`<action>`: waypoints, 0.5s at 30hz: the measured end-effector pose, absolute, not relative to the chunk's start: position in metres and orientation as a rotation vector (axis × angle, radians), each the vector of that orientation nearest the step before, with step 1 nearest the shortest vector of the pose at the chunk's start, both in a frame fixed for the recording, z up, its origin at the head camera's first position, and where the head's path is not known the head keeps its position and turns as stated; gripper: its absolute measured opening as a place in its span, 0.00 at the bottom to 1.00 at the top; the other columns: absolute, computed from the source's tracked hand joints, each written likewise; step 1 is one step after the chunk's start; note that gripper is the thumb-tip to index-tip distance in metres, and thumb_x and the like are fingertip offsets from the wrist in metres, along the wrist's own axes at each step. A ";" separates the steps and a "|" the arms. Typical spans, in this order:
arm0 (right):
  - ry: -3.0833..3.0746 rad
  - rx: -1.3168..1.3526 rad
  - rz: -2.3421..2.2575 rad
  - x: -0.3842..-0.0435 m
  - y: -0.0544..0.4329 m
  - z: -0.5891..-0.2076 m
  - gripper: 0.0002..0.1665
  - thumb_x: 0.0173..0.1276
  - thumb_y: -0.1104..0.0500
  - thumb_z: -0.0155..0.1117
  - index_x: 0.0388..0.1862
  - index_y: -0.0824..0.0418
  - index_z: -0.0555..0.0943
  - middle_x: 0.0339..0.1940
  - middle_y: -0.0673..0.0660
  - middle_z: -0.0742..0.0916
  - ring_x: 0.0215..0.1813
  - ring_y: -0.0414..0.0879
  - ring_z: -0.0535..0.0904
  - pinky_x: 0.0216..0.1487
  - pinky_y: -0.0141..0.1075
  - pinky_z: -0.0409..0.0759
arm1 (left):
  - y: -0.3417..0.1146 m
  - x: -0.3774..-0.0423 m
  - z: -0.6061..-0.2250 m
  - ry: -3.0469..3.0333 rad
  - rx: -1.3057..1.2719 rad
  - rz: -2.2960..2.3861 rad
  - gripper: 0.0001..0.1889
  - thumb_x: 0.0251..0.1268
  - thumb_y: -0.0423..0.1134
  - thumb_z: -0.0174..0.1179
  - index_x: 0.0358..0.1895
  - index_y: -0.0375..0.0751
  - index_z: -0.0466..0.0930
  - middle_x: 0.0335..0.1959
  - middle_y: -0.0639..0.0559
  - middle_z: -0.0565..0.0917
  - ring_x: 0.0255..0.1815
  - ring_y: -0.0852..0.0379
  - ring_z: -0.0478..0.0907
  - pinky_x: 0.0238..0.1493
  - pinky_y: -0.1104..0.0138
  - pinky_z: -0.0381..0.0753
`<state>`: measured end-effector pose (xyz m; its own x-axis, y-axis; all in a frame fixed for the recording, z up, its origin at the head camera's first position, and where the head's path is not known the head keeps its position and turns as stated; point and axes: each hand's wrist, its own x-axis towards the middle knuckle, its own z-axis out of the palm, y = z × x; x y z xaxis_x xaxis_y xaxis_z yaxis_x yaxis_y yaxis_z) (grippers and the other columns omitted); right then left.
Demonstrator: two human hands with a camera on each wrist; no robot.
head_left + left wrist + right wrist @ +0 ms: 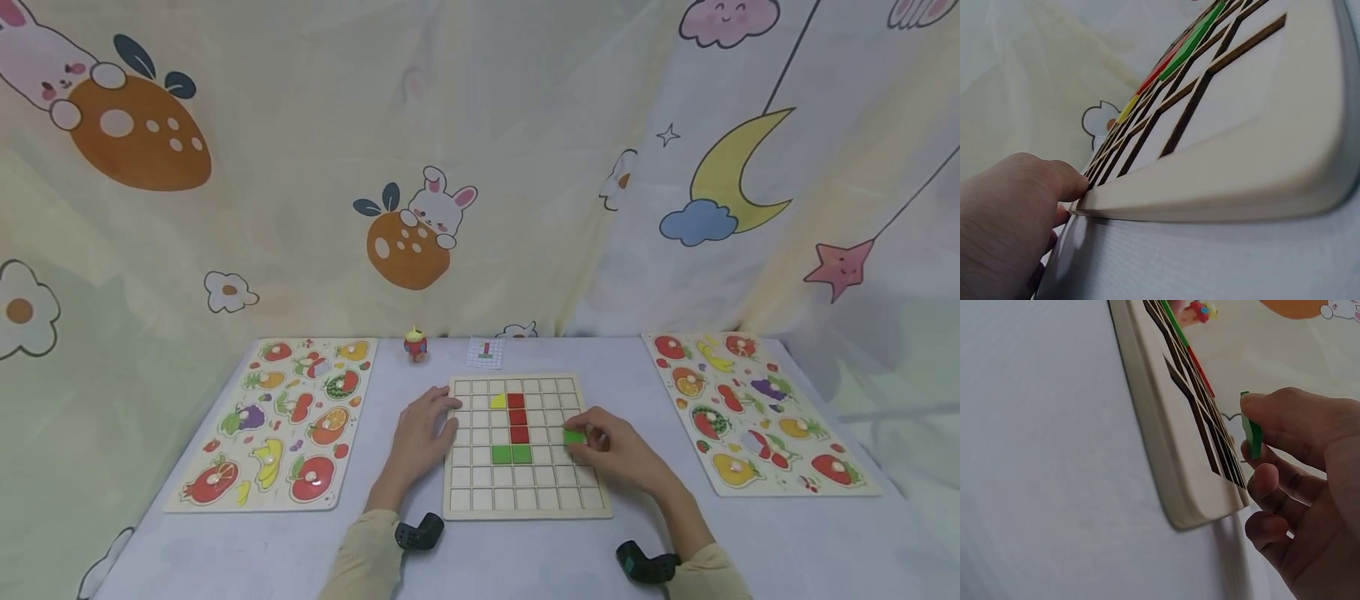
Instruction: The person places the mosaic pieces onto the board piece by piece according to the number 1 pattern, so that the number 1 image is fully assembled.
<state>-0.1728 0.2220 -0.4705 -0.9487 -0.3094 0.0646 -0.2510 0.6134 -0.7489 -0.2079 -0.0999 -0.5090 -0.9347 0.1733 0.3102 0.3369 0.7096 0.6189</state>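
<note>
A wooden grid board (528, 514) lies on the table between both hands. In it sit a yellow piece (498, 402), a column of 3 red square tiles (518, 417), and 2 green square tiles (512, 454) side by side below. My right hand (618, 450) pinches another green tile (574, 437) over the board's right edge; in the right wrist view this tile (1252, 432) stands on edge between thumb and finger. My left hand (420, 437) rests along the board's left edge, thumb touching the rim, with its fingers partly hidden in the left wrist view.
Behind the board lie a small pattern card (485, 352) and a toy figure (416, 344). Fruit puzzle boards lie on each side, one at left (288, 425) and one at right (757, 412). A printed curtain (525, 250) hangs behind the table.
</note>
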 end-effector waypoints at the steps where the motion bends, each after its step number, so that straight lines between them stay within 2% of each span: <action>1: 2.758 -0.473 -1.257 -0.173 0.221 -0.471 0.18 0.59 0.53 0.69 0.49 0.50 0.80 0.34 0.50 0.78 0.32 0.39 0.71 0.29 0.27 0.72 | -0.100 -0.208 -0.509 -2.688 -0.408 -1.042 0.12 0.63 0.40 0.57 0.49 0.50 0.80 0.64 0.48 0.74 0.71 0.45 0.63 0.70 0.45 0.60; 11: 2.743 -0.507 -1.259 -0.174 0.213 -0.471 0.20 0.58 0.52 0.70 0.50 0.51 0.80 0.39 0.51 0.80 0.31 0.39 0.70 0.27 0.26 0.70 | -0.100 -0.209 -0.509 -2.686 -0.408 -1.045 0.12 0.63 0.39 0.57 0.49 0.50 0.80 0.64 0.48 0.74 0.71 0.46 0.63 0.70 0.46 0.60; 15: 2.733 -0.502 -1.253 -0.173 0.208 -0.470 0.20 0.58 0.52 0.70 0.50 0.50 0.79 0.37 0.49 0.81 0.29 0.38 0.70 0.25 0.26 0.70 | -0.100 -0.209 -0.510 -2.687 -0.404 -1.045 0.12 0.63 0.39 0.57 0.49 0.50 0.80 0.64 0.48 0.74 0.71 0.46 0.63 0.70 0.46 0.59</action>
